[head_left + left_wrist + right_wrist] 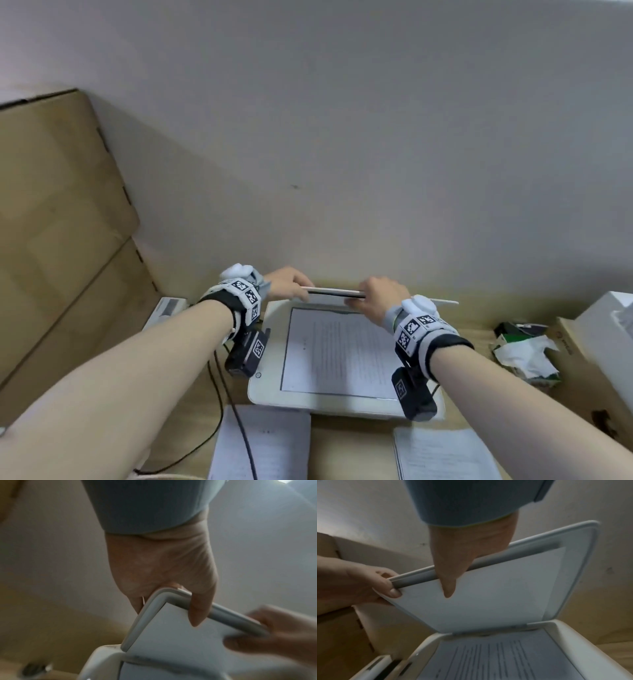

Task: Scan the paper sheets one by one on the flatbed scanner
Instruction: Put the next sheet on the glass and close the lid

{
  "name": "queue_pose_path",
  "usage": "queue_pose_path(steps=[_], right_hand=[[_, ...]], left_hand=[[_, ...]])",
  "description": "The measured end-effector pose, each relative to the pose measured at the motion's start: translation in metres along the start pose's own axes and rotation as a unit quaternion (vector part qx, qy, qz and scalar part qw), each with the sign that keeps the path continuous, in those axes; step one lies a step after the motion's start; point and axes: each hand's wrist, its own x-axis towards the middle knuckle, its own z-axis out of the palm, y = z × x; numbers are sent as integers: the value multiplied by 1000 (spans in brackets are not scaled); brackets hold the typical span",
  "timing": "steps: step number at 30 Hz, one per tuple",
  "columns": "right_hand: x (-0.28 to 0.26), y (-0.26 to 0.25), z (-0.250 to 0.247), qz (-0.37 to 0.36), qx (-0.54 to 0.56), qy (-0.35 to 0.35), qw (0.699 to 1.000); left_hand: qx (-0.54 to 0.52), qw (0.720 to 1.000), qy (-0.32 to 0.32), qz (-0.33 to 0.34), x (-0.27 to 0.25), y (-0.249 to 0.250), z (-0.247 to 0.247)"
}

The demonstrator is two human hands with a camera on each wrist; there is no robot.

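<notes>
From the head view, your left hand [287, 282] and right hand [376, 296] both hold the front edge of the scanner lid [334, 292], raised over the sheet [339, 353] on the glass. Dropping the lid could shift the sheet. In both wrist views, each grip is pinching the lid, thumb underneath.

White scanner [267, 394], black-lined white sheet [339, 353], tan boxes [58, 212], black-and-white checked wristbands [245, 291].
</notes>
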Motion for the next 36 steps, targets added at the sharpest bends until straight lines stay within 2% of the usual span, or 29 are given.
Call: queue_pose_path(steps=[3,6,10,15,16,18,20,24,27,33,36], right_hand=[[-22,-7,29,-23,0,-40,999],[-46,-11,63,-57,8,-56,997],[-75,-10,107,-80,22,-95,992],[-100,-8,158,-51,119,-141,982],[-102,-9,168,-44,124,-130,983],[-102,-9,174,-39,118,-95,988],[-94,-12,177,-56,105,-59,991],[-79,-20,174,-72,103,-17,992],[-63,-30,183,-84,104,-30,991],[-44,-53,197,-76,99,-34,992],[-36,-59,204,-85,95,-36,991]], left_hand=[[173,982,-79,0,-14,-8,36],[262,961,-86,-20,-21,-23,71],[316,944,-92,-7,-32,-50,114],[316,931,-178,-30,-47,-77,159],[321,930,-174,-33,-49,-79,164],[320,933,-161,-29,-49,-82,165],[286,948,-136,-17,-48,-89,162],[205,978,-31,1,-60,-107,166],[187,981,58,-16,-80,-129,177],[101,979,151,-92,-87,-159,165],[-54,972,170,-155,-73,-159,162]])
